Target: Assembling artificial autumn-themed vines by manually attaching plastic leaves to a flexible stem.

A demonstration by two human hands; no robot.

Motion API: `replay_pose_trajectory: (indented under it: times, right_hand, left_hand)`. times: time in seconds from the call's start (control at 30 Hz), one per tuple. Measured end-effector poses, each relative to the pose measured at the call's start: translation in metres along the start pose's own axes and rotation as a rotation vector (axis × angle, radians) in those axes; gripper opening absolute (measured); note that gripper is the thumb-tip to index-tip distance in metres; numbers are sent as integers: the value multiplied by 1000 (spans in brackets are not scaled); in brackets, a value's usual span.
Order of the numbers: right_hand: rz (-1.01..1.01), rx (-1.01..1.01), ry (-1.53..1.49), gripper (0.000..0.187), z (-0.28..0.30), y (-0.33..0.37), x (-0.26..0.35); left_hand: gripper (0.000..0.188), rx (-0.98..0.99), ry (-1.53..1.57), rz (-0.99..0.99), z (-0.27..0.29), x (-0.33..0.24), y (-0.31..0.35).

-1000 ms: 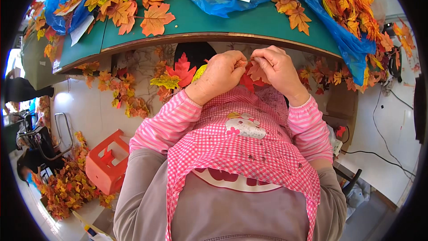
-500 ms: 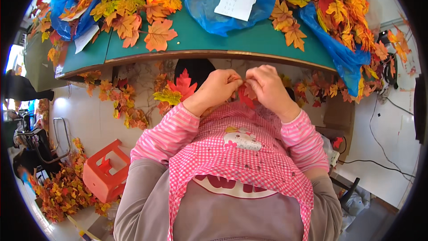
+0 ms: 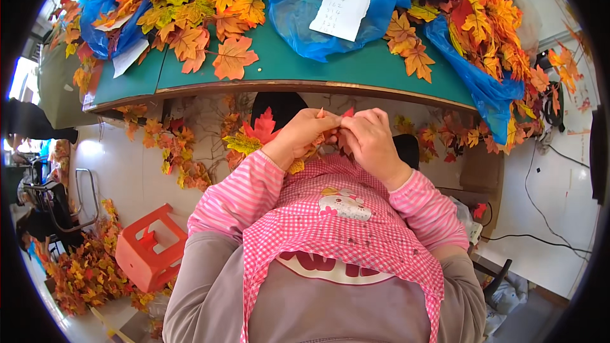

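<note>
Above my lap and just short of the table edge, my two hands meet with fingers pinched together. My left hand (image 3: 301, 133) is closed on a strand of artificial leaves; a red maple leaf (image 3: 262, 126) and a yellow leaf (image 3: 242, 144) stick out beside its wrist. Below that hand hangs a small yellow-orange leaf (image 3: 296, 166). My right hand (image 3: 376, 145) grips a dark red artificial leaf (image 3: 345, 145), which shows partly between the hands, its stem hidden by the fingers.
Across the green table (image 3: 254, 92) lie heaps of orange and yellow leaves (image 3: 190, 9), a blue plastic bag (image 3: 289, 6) and a handwritten paper slip (image 3: 343, 3). Leaf garlands (image 3: 175, 143) hang beneath it. An orange plastic stool (image 3: 136, 260) and a leaf pile (image 3: 89, 279) are at lower left.
My hands have come closer together and slightly lower. The right hand has shifted left and turned over the red leaf; a yellow-orange leaf now shows under the left hand.
</note>
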State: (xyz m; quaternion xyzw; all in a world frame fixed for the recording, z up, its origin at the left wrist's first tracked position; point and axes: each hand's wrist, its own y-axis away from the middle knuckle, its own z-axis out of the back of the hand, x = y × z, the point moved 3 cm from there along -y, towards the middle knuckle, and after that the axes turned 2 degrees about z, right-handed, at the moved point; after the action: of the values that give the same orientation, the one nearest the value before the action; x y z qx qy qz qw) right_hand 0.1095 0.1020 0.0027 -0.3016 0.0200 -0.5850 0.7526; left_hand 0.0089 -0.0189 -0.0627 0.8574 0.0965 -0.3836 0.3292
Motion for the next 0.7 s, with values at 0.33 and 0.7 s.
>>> replay_pose_trajectory:
  times: [0.33,0.7]
  right_hand:
    - [-356,-111,-564,13,26,15,-5]
    - [-660,311,-1245,37,35,-1,-59]
  left_hand:
    - [12,-77,-534,-155,-2,-5,22]
    - [10,-111,-1013,-777,-25,-30,37]
